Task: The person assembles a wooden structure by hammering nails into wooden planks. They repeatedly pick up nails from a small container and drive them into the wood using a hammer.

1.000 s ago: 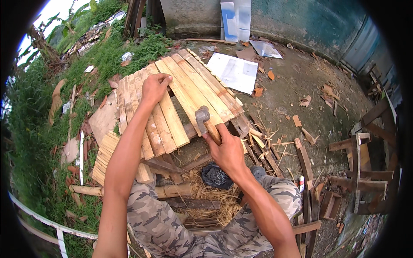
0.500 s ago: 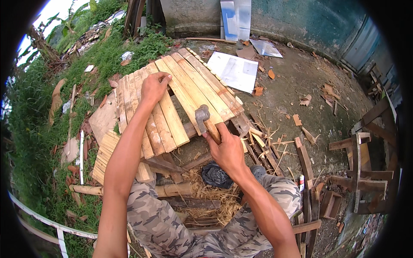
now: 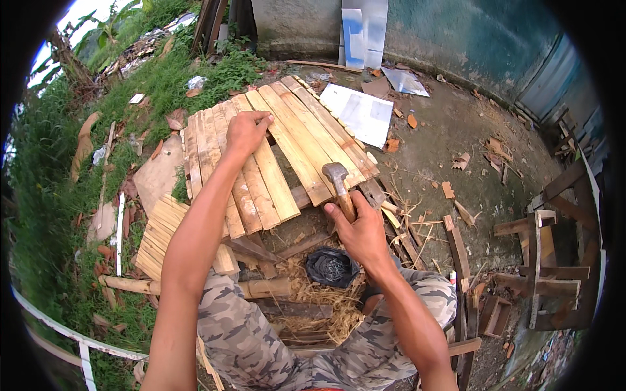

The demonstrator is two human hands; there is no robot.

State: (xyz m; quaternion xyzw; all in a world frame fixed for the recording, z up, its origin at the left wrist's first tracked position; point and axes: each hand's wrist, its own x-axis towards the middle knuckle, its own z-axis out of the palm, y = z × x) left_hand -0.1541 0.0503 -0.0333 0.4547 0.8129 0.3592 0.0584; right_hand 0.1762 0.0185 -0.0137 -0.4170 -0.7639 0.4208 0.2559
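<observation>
My right hand (image 3: 360, 229) grips the wooden handle of a hammer (image 3: 338, 180), whose metal head hovers just over the near edge of a panel of pale wooden slats (image 3: 287, 140). My left hand (image 3: 246, 132) presses down on a slat near the panel's middle, fingers curled over its far side. The panel lies tilted on crossbeams in front of my knees, which are in camouflage trousers (image 3: 261, 339).
A black bag (image 3: 331, 266) lies on straw between my legs. A second slat stack (image 3: 162, 234) sits at left, by grass. White sheets (image 3: 357, 112) lie beyond the panel. Wooden frames and offcuts (image 3: 538, 260) crowd the right; scraps litter the dirt.
The hammer has come down a little toward the panel's edge with my right hand. My left hand stays pressed on the slats.
</observation>
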